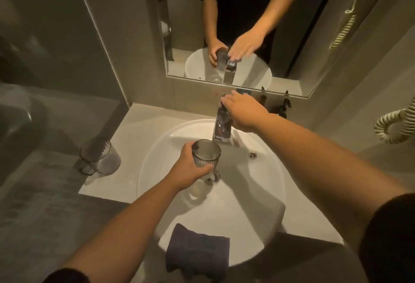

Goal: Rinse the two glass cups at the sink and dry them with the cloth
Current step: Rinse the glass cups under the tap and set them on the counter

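Observation:
My left hand (190,168) grips a ribbed smoky glass cup (206,153), held upright over the white round sink (265,184), just under the spout of the chrome faucet (221,127). My right hand (243,112) rests on top of the faucet at its handle, fingers laid over it. No water stream is visible. The second glass cup (100,158) stands on the counter left of the sink. A dark folded cloth (197,250) hangs over the sink's front rim.
A mirror (235,24) above the sink reflects my arms and the faucet. A coiled cord (395,125) hangs on the right wall. Small dark bottles (284,107) stand behind the faucet. The pale counter (134,125) ends at a grey surface on the left.

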The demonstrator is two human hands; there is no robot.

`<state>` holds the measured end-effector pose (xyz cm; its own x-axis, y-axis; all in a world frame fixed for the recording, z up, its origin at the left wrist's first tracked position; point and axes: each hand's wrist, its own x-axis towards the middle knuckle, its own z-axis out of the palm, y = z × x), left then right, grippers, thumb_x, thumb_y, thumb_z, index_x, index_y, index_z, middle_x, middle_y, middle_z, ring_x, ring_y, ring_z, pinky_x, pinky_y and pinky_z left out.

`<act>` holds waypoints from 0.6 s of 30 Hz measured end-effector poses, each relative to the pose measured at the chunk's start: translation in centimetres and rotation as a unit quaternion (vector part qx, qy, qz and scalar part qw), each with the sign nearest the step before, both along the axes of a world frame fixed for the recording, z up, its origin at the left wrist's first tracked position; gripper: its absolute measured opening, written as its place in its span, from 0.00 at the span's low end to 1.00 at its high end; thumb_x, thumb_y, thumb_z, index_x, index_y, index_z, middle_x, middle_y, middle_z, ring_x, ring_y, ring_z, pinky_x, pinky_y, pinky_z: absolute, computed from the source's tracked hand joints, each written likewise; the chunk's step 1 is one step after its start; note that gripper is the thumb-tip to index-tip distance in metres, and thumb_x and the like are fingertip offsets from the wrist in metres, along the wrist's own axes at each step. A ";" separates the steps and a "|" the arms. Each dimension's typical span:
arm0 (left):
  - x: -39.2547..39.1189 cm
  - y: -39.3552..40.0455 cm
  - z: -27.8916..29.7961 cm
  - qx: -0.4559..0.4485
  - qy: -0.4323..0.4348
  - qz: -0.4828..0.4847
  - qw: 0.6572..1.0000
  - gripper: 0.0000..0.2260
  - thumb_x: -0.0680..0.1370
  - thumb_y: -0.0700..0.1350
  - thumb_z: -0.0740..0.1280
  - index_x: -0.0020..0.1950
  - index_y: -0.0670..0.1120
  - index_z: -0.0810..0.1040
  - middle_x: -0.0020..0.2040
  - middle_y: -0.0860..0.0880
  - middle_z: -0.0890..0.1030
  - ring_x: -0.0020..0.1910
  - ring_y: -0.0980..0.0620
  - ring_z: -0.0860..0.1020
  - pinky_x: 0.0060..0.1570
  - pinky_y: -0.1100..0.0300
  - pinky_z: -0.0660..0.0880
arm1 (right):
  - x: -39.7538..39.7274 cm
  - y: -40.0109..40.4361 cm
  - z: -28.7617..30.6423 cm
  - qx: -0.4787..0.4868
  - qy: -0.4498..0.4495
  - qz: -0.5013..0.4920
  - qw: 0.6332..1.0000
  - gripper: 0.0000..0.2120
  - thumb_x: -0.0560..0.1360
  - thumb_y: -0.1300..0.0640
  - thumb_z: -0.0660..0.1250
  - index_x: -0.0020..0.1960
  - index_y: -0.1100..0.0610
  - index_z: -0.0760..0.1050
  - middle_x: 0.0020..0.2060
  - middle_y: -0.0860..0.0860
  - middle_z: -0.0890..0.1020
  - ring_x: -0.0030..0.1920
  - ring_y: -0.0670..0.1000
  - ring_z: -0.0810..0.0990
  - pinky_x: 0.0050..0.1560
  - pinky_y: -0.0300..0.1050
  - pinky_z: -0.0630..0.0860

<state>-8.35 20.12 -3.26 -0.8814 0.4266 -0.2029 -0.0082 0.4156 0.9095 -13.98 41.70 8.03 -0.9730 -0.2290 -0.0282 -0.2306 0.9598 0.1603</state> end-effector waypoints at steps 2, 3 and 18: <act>-0.6 1.1 -0.4 0.000 -0.002 0.006 1.000 0.38 0.70 0.51 0.76 0.74 0.50 0.59 0.68 0.50 0.71 0.65 0.53 0.74 0.59 0.66 0.68 | -0.9 0.2 -0.6 0.009 0.004 0.017 1.000 0.21 0.73 0.59 0.66 0.65 0.60 0.70 0.61 0.58 0.75 0.61 0.59 0.72 0.60 0.56 0.71; -0.8 1.6 -0.6 -0.002 -0.003 0.008 1.000 0.38 0.69 0.51 0.76 0.73 0.51 0.59 0.68 0.50 0.70 0.65 0.53 0.74 0.60 0.64 0.68 | -1.0 0.4 -0.7 0.000 0.005 0.021 1.000 0.19 0.72 0.60 0.66 0.63 0.60 0.71 0.59 0.58 0.76 0.59 0.60 0.74 0.58 0.56 0.73; -0.8 4.0 -2.6 0.003 -0.010 -0.001 1.000 0.34 0.71 0.50 0.76 0.68 0.59 0.57 0.68 0.53 0.71 0.61 0.63 0.74 0.54 0.71 0.69 | -4.0 1.3 1.8 -0.067 -0.075 -0.012 0.995 0.22 0.74 0.58 0.59 0.67 0.56 0.71 0.62 0.58 0.79 0.57 0.60 0.77 0.55 0.53 0.77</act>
<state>-9.13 24.09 -5.89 -0.8767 0.4290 -0.2176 -0.0255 0.4103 0.9116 -17.99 43.03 9.86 -0.9655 -0.2176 -0.1432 -0.2193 0.9757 -0.0041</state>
